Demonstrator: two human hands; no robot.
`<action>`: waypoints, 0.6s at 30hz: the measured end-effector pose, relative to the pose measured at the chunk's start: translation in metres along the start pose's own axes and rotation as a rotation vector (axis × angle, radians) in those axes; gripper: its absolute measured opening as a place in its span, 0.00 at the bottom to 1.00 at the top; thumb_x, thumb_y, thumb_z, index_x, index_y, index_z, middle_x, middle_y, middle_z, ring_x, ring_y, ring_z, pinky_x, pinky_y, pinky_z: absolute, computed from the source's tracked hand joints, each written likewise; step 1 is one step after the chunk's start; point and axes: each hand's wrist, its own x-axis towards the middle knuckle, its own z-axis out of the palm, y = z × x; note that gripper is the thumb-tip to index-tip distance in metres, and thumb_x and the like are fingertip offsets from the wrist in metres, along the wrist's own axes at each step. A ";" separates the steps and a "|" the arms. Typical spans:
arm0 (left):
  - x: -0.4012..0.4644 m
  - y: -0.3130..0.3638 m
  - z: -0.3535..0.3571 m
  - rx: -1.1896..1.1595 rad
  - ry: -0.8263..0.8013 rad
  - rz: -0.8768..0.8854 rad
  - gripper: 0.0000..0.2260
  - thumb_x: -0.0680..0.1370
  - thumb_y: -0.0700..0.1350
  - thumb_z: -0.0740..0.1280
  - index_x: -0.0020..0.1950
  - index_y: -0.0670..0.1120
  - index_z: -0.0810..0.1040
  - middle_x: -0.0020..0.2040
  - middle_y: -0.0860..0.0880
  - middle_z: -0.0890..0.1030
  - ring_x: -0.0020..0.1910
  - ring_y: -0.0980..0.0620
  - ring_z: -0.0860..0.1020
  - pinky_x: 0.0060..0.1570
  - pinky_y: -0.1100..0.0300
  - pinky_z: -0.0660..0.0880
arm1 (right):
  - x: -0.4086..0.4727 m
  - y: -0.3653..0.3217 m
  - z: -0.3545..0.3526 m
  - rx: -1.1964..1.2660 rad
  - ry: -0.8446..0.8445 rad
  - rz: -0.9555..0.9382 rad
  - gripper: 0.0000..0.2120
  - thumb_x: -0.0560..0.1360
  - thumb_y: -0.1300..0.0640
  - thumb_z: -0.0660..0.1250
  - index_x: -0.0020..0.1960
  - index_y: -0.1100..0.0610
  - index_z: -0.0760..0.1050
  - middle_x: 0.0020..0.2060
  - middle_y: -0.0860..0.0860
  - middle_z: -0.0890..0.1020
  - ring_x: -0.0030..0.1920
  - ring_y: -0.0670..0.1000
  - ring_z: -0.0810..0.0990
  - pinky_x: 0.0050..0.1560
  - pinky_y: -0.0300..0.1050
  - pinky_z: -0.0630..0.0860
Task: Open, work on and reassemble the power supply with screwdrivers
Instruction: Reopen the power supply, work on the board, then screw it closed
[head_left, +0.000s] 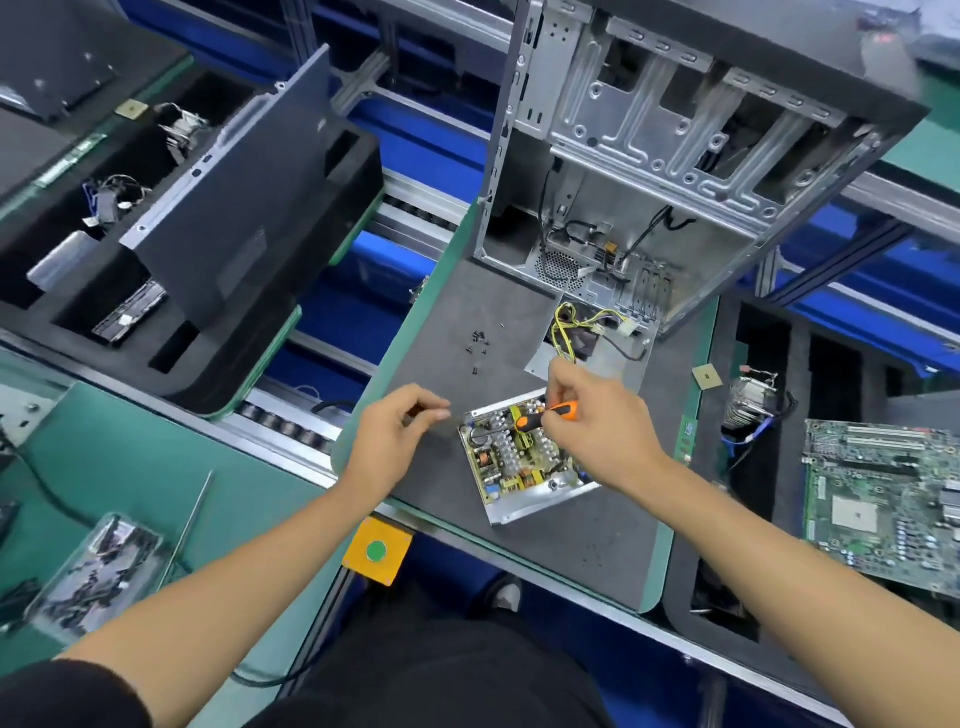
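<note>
Dark mat (519, 322), screwdriver (540, 415) tip pointing left

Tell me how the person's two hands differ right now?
The right hand grips an orange-and-black screwdriver over the open power supply; the left hand holds no tool and hangs beside the supply, over the grey mat, fingers loosely curled. Both are bare.
</note>
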 end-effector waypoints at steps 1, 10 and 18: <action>-0.007 0.000 0.001 -0.017 0.010 -0.019 0.02 0.78 0.43 0.74 0.48 0.50 0.84 0.46 0.60 0.84 0.46 0.58 0.82 0.47 0.68 0.75 | -0.001 0.001 0.001 0.005 0.003 -0.006 0.06 0.65 0.49 0.59 0.41 0.44 0.65 0.31 0.45 0.77 0.34 0.45 0.72 0.33 0.44 0.63; -0.046 -0.006 0.024 -0.116 -0.310 -0.168 0.07 0.74 0.45 0.79 0.46 0.52 0.82 0.44 0.56 0.85 0.43 0.54 0.84 0.46 0.63 0.78 | -0.008 0.005 0.019 -0.033 -0.026 -0.040 0.07 0.65 0.50 0.59 0.43 0.46 0.64 0.36 0.42 0.77 0.34 0.47 0.72 0.33 0.43 0.63; -0.057 -0.014 0.035 -0.195 -0.222 -0.199 0.08 0.74 0.48 0.79 0.50 0.51 0.84 0.43 0.53 0.86 0.43 0.52 0.84 0.48 0.59 0.82 | -0.013 0.010 0.024 -0.067 -0.025 -0.065 0.07 0.64 0.50 0.59 0.41 0.43 0.63 0.33 0.44 0.76 0.32 0.46 0.71 0.33 0.43 0.62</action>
